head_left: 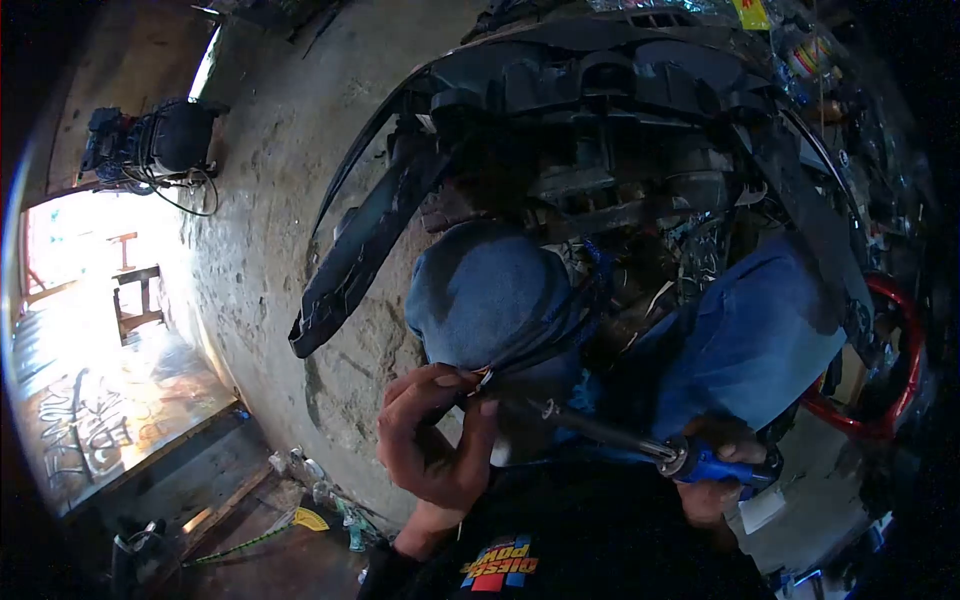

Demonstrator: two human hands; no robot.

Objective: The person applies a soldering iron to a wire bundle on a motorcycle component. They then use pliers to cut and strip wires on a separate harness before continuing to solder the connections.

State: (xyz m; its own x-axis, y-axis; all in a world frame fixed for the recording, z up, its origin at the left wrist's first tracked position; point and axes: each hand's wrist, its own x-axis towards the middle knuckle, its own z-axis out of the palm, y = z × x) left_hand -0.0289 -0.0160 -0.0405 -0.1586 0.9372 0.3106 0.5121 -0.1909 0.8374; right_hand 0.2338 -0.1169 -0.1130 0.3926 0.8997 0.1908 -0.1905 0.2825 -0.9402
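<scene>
So the screwdriver [640, 445] runs across between both hands: handle in the right hand [715, 485], tip over by the left hand [435, 450]. Scooter bodywork [600, 110] sits right behind them, concrete surface [270, 200] to its left, machine [150, 145] further left.

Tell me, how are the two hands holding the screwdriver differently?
The left hand pinches at the screwdriver tip with its fingertips; the right hand wraps round the blue handle. The left hand shows plainly; the right hand is mostly hidden in shadow. Both are bare and on one tool.
</scene>
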